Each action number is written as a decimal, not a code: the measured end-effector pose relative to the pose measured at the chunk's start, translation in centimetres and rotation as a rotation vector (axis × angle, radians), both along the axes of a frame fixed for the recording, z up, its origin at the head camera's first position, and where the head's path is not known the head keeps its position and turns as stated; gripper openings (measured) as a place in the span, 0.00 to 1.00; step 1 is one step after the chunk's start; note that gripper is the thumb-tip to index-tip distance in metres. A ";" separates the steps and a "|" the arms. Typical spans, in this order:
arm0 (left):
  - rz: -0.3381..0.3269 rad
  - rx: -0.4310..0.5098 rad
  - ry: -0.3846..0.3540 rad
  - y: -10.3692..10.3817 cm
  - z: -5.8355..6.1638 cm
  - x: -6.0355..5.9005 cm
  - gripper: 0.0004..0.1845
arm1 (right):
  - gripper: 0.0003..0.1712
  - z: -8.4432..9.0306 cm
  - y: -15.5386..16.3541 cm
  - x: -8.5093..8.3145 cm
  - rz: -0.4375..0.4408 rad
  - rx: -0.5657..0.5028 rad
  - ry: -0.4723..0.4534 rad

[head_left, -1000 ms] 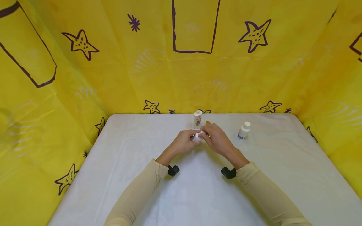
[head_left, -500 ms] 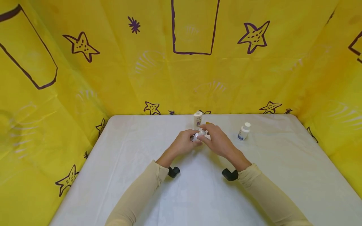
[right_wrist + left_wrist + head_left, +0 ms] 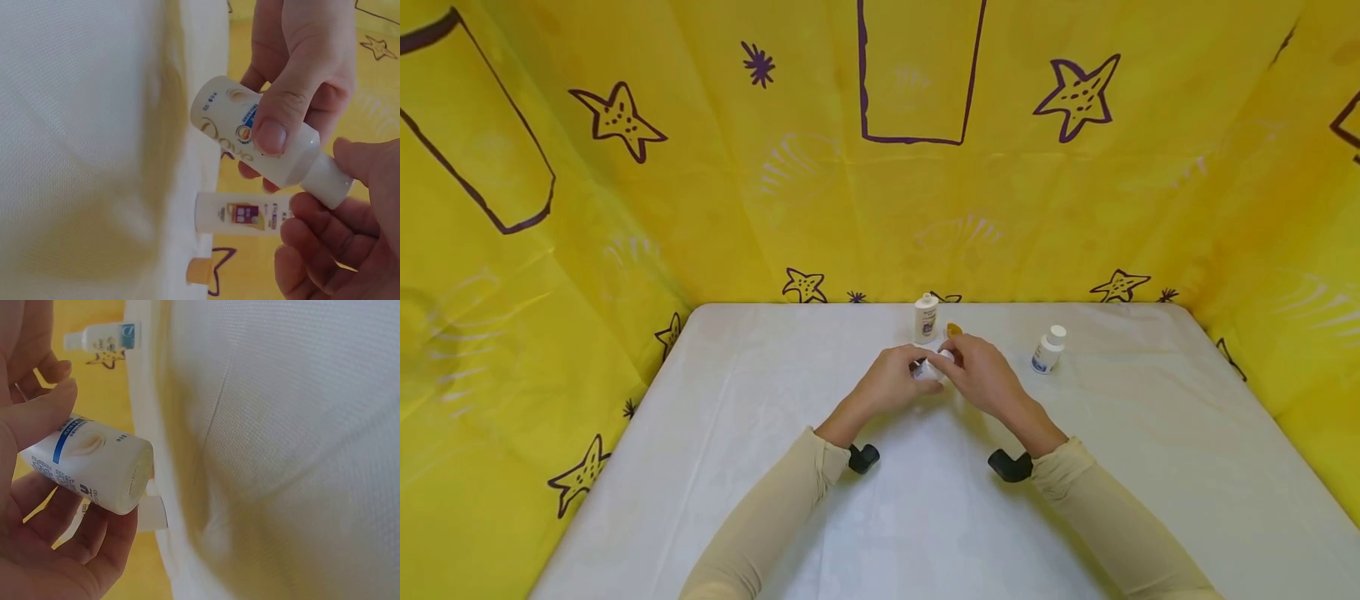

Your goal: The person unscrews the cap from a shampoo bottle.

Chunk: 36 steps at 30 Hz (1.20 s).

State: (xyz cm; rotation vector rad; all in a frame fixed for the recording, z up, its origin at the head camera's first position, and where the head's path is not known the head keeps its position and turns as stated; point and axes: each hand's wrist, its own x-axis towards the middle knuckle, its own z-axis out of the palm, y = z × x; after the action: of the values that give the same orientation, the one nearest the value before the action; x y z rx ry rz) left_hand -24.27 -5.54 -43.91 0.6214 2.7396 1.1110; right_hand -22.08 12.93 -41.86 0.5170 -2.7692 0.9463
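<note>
Between my two hands, a small white Dove lotion bottle (image 3: 250, 147) is held tilted above the table. My left hand (image 3: 887, 382) grips its body, thumb across the label and fingers on the opposite side. The bottle's flat base shows in the left wrist view. My right hand (image 3: 988, 379) pinches the white cap (image 3: 326, 181) at the bottle's top between thumb and fingers. Just behind the hands stands a cream bottle (image 3: 926, 321) with a narrow neck and a purple label. An orange cap (image 3: 953, 330) rests on the table beside it.
Another white bottle (image 3: 1047, 350), with a blue lower label and a white cap, stands upright to the right. A white cloth covers the table (image 3: 760, 500). Yellow printed fabric (image 3: 880, 208) rises along the back and both sides.
The right fingers loosened and lifted at the cap half a second ago, and now pinch it again. More of the orange cap shows past the right hand. The standing bottles stay put.
</note>
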 end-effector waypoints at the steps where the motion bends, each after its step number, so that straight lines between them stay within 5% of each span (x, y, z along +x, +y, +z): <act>1: -0.002 0.001 0.004 0.0 0.0 0.0 0.23 | 0.15 0.0 0.0 0.0 0.011 -0.001 0.006; 14: 0.015 0.011 0.047 -0.1 0.0 -0.1 0.23 | 0.18 0.5 0.4 -0.1 0.203 -0.009 0.077; 25: 0.017 0.011 0.030 -0.1 0.1 0.0 0.24 | 0.26 0.7 0.3 -0.3 -0.029 0.023 -0.054; 36: 0.009 0.015 0.019 0.0 0.0 0.1 0.22 | 0.16 0.2 0.4 -0.1 0.025 -0.017 -0.003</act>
State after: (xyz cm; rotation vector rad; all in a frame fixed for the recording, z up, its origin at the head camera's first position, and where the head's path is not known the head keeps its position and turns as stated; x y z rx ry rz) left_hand -24.17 -5.54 -43.92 0.6256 2.7549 1.1344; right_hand -22.14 13.29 -41.65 0.5498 -2.7612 0.9754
